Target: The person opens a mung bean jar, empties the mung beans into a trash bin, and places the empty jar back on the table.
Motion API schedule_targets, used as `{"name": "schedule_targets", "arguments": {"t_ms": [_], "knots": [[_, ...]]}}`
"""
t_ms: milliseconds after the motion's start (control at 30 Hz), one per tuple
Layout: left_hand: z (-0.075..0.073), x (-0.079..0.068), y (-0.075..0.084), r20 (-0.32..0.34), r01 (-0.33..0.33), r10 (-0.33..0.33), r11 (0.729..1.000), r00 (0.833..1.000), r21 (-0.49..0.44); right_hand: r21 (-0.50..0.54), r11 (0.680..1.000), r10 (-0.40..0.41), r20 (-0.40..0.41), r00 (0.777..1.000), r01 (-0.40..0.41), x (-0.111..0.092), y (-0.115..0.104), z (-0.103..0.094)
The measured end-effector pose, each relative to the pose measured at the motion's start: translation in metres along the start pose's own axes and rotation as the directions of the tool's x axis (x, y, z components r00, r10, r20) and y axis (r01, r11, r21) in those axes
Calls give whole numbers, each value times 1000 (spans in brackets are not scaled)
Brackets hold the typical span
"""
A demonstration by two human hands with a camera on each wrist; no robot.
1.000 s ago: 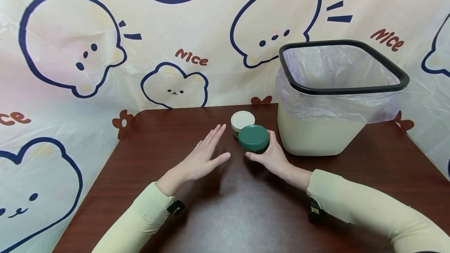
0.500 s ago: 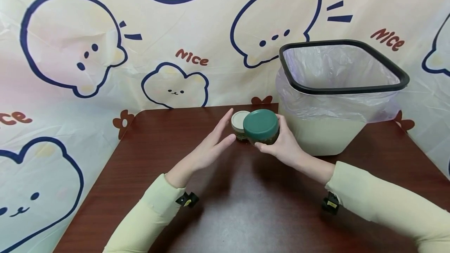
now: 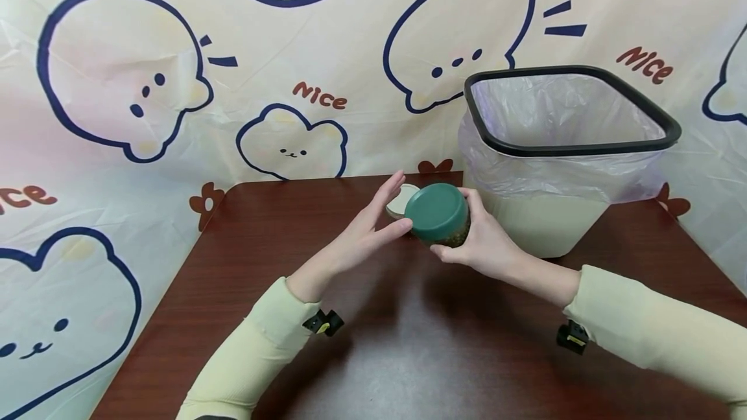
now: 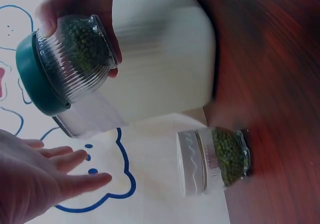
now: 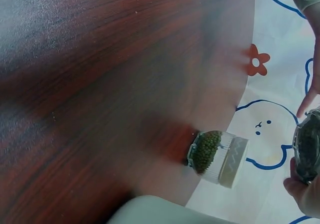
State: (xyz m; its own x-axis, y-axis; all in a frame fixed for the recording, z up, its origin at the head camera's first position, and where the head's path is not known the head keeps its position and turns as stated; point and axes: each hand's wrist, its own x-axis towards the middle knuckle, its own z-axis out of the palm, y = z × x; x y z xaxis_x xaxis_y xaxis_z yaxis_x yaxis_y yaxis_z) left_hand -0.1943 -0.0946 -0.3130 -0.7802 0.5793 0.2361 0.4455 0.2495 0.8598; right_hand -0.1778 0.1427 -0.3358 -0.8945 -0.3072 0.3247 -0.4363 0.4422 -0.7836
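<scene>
My right hand grips a clear ribbed glass jar with a green lid, holding it above the table, slightly tilted. Small green beans or grains fill part of it. Close to the lid is my left hand, its fingers extended; in the left wrist view a gap shows between that hand and the jar. Behind them stands a second glass jar with a white lid and similar green contents, upright on the table. The head view shows little of it past the green lid and the left hand.
A cream bin with a black rim and a thin plastic liner stands on the right, just behind the right hand. The dark brown table ends at a patterned cloth at the back.
The right hand has lifted the green-lidded jar off the table and tilted it, shifting slightly right. My left hand has moved right and away, close to the lid. The white-lidded jar stays put.
</scene>
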Motion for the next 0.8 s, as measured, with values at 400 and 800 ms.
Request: {"name": "schedule_targets", "arguments": {"t_ms": [400,800], "knots": [[12,5,-1,60,-134,142,983,988,-124,-28,998,-63,51,997,65,-3,-7,-5],[19,6,-5,44,-173,177,982,983,-82,-63,995,-75,72,995,79,-6,-10,-4]]}}
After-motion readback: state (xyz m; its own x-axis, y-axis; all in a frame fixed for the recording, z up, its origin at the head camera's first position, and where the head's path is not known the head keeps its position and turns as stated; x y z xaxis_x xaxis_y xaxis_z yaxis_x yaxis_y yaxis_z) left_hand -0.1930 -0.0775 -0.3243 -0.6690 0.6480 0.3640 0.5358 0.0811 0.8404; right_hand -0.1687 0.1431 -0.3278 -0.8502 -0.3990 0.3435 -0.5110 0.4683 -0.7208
